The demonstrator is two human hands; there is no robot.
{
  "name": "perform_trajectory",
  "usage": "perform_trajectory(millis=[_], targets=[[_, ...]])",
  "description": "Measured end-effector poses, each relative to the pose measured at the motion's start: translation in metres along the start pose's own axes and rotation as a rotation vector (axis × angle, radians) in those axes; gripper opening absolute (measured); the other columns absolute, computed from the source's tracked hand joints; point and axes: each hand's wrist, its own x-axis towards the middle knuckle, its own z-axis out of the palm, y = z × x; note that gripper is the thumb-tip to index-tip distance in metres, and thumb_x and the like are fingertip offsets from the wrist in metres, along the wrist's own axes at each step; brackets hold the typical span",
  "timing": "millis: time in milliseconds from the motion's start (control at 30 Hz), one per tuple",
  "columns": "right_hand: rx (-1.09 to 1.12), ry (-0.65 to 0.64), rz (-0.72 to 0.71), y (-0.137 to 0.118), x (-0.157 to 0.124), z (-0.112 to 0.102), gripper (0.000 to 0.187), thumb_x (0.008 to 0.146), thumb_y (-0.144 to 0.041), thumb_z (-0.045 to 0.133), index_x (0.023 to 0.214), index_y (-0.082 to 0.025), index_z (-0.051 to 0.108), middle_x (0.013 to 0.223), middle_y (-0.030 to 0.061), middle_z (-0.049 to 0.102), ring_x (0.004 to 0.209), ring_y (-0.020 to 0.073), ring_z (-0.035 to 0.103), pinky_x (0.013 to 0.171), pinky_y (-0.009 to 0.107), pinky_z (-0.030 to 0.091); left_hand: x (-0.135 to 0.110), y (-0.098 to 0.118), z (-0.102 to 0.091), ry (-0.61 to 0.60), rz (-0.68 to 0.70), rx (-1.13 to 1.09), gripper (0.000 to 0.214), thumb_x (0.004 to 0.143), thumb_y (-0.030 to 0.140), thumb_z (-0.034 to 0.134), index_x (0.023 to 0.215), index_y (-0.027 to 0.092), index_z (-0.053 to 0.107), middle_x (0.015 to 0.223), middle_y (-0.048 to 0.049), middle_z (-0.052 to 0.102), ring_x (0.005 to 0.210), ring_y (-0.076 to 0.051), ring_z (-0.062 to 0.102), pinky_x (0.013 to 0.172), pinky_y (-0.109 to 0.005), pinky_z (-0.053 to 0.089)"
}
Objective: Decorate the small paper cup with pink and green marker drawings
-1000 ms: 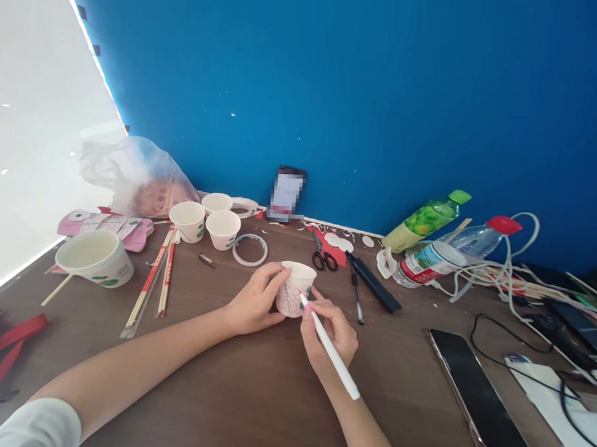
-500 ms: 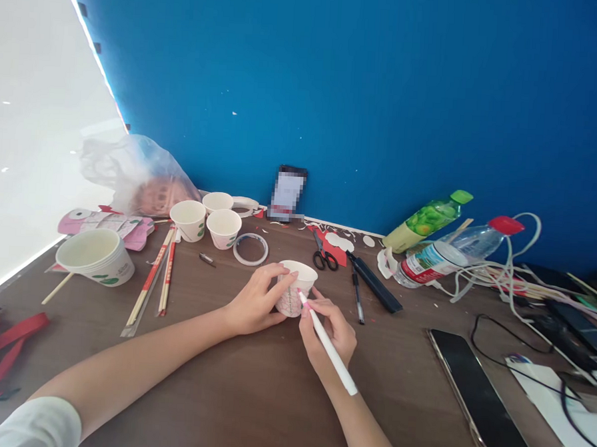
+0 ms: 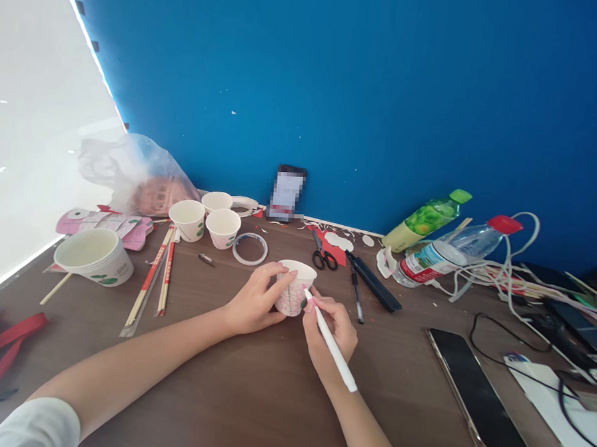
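A small white paper cup [image 3: 296, 285] with pink markings on its side stands on the brown table [image 3: 249, 394] in the middle. My left hand [image 3: 256, 299] wraps its fingers round the cup's left side. My right hand [image 3: 331, 332] grips a white marker [image 3: 332, 345], whose pink tip rests against the cup's right side.
Three small cups [image 3: 213, 220], a tape ring [image 3: 250, 249], a stack of larger cups [image 3: 92, 257] and wrapped chopsticks [image 3: 156, 276] lie to the left. Scissors [image 3: 323, 255], pens [image 3: 357, 294], two bottles [image 3: 440, 241], cables [image 3: 506, 274] and a phone [image 3: 480, 393] lie to the right. A blue wall runs along the back.
The marker tip has shifted slightly right and down on the cup's side. My left hand keeps its hold and the cup stays in place.
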Motion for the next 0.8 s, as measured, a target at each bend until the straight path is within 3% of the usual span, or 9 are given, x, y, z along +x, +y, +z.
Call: perform_trajectory(millis=[533,800], targets=[[-0.047,0.020,0.029,-0.0075,0.0080,-0.0027,0.004,0.082,-0.018,0.060,0.082,-0.022,0.059,0.079,0.0038,0.072,0.081,0.0223,0.074,0.065,0.030,0.061,-0.0007,0.0003,0.0015,-0.021,-0.033,-0.020,0.092,0.076,0.016,0.069,0.150,0.024,0.014,0.131,-0.0173,0.038,0.128,-0.035,0.044,0.102,-0.055,0.046],[0.082,-0.009,0.022,-0.0010,0.0057,-0.0034,0.003,0.085,-0.020,0.058,0.087,-0.022,0.058,0.072,0.0014,0.064,0.079,0.0207,0.072,0.072,0.035,0.062,-0.0003,0.0015,-0.0015,-0.135,-0.061,-0.092,0.095,0.076,0.013,0.064,0.152,0.023,0.007,0.146,-0.0226,0.023,0.144,-0.043,0.020,0.108,-0.065,0.033]])
